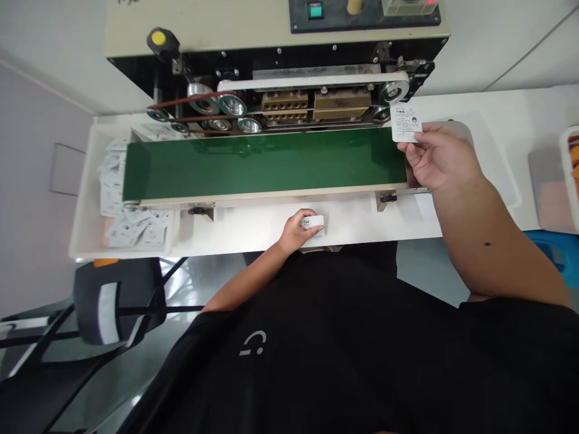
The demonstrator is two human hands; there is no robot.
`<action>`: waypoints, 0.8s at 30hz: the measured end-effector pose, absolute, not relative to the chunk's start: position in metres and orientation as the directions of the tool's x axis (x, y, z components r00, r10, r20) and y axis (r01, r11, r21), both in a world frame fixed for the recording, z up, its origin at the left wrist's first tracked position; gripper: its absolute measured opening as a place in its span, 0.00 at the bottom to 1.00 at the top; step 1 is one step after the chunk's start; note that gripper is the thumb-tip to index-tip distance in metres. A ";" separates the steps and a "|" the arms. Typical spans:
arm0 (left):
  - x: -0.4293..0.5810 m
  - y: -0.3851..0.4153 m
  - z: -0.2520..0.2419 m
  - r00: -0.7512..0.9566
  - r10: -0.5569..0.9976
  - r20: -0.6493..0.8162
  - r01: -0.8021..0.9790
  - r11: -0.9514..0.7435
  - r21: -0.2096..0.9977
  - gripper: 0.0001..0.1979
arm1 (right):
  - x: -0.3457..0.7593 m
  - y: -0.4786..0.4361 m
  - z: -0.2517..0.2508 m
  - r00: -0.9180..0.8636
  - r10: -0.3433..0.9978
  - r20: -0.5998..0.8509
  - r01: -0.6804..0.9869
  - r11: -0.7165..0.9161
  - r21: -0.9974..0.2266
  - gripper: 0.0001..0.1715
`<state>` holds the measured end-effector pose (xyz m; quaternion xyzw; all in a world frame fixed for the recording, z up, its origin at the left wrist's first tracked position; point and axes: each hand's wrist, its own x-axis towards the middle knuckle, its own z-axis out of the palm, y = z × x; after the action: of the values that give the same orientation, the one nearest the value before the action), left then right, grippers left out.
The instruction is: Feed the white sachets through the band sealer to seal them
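Observation:
Between the thumb and fingers of my right hand (441, 155) is a small white printed packet (406, 122). Its upper edge reaches the rollers at the right end of a belt sealing machine (280, 45), above the green conveyor belt (266, 161). Close to my body, my left hand (296, 232) grips a stack of similar white packets (313, 224) at the front edge of the white table (348, 214). How many packets are in that stack I cannot tell.
At the belt's left end stands a white bin (76, 223) with many printed packets (131, 223) in it. A white tray (502, 163) lies at the right, near a bin with orange things (574, 158). A black chair (117, 301) and a blue stool (554, 250) are below the table.

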<state>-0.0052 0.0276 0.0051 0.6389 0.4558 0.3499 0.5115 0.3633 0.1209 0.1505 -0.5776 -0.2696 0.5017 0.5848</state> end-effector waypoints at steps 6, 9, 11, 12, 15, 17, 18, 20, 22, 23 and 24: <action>-0.006 0.028 0.007 0.338 0.941 -0.025 0.227 -0.055 0.972 0.21 | 0.344 0.136 0.145 0.196 0.946 -0.258 -0.292 -0.195 -0.937 0.12; -0.005 0.028 0.008 0.340 0.940 -0.028 0.224 -0.052 0.973 0.21 | 0.331 0.135 0.152 0.181 0.948 -0.262 -0.291 -0.203 -0.935 0.10; -0.005 0.027 0.008 0.340 0.940 -0.035 0.226 -0.046 0.973 0.22 | 0.318 0.126 0.160 0.216 0.938 -0.270 -0.298 -0.200 -0.933 0.09; -0.005 0.027 0.008 0.340 0.940 -0.040 0.226 -0.041 0.973 0.22 | 0.311 0.117 0.164 0.232 0.938 -0.259 -0.293 -0.186 -0.938 0.09; -0.005 0.027 0.008 0.338 0.940 -0.050 0.221 -0.028 0.975 0.23 | 0.284 0.078 0.169 0.242 0.958 -0.154 -0.233 -0.096 -0.968 0.15; -0.005 0.027 0.009 0.340 0.939 -0.044 0.219 -0.033 0.975 0.23 | 0.265 0.045 0.165 0.197 0.978 -0.070 -0.157 -0.039 -0.987 0.17; -0.005 0.027 0.010 0.344 0.938 -0.040 0.219 -0.038 0.975 0.23 | 0.257 0.029 0.160 0.147 0.988 -0.039 -0.096 -0.025 -0.995 0.17; -0.005 0.027 0.011 0.354 0.935 -0.032 0.218 -0.049 0.975 0.23 | 0.246 0.001 0.144 -0.023 1.000 -0.010 0.095 -0.008 -0.995 0.17; -0.005 0.028 0.012 0.361 0.932 -0.024 0.217 -0.059 0.974 0.24 | 0.241 -0.017 0.123 -0.189 0.981 -0.038 0.305 0.022 -0.952 0.18; -0.005 0.028 0.012 0.362 0.932 -0.018 0.217 -0.065 0.974 0.24 | 0.239 -0.022 0.111 -0.235 0.970 -0.067 0.381 0.029 -0.924 0.19; -0.005 0.028 0.011 0.362 0.932 -0.012 0.217 -0.072 0.974 0.24 | 0.238 -0.026 0.100 -0.250 0.963 -0.100 0.428 0.017 -0.904 0.20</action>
<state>-0.0046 0.0277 0.0112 0.6446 0.4454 0.3469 0.5155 0.2383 -0.0264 0.0998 -0.5362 -0.6486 0.4519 0.2961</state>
